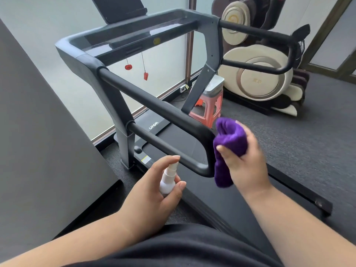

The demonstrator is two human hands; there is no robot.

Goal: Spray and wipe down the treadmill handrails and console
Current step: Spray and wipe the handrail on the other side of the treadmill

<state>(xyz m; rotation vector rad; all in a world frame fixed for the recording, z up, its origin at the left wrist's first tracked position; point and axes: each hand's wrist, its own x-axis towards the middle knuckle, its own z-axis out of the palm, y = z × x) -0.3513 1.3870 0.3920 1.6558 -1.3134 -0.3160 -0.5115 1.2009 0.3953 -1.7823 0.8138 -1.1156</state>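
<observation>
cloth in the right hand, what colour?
Purple cloth, plain, no pattern; head view.

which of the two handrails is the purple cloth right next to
The near handrail, whose rounded end sits beside the purple cloth in the right hand. The far handrail runs by the massage chair.

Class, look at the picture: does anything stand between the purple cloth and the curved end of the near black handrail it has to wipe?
Nothing visible does. The right hand holds the folded purple cloth right beside the curved end of the near black padded handrail, with no object between them. The small white spray bottle sits lower, in the left hand.
</observation>
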